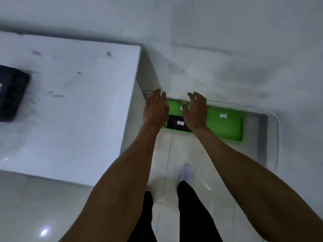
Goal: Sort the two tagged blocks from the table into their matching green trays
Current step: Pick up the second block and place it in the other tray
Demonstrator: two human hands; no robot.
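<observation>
Two green trays lie side by side on the floor against the wall. In the left green tray (174, 106) rests a black block (175, 123) with a white tag on top. The right green tray (227, 126) carries a white label and holds nothing that I can see. My left hand (155, 109) and my right hand (194, 111) hover over the left tray, fingers spread, on either side of the block and holding nothing. A second black block (12, 93) with a white tag sits on the white table (78, 102) at the far left.
The white table's right edge stands just left of the trays. A grey wall rises behind them. My legs in black trousers and a white sock (187, 173) stand on the glossy tiled floor below.
</observation>
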